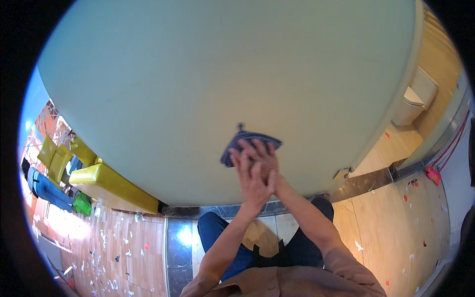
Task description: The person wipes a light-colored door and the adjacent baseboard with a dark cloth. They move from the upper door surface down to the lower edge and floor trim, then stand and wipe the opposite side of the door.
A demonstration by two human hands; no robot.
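Note:
A dark blue folded cloth (252, 138) lies pressed against a large pale green panel (232, 64) in front of me, its upper corner sticking up. My right hand (266, 161) holds the cloth to the panel under spread fingers. Partly over the right hand rests my left hand (252, 184), its fingers stretched out and their tips at the cloth's lower edge. Both forearms reach up from below, and the cloth under the fingers is hidden.
At left stand a yellow-green bench (111, 185), a green bag (82, 203) and a person's jeans-clad leg (49, 190). A white toilet (411, 105) shows through the opening at right, near a metal hinge (341, 173). Paper scraps litter the wooden floor (131, 267).

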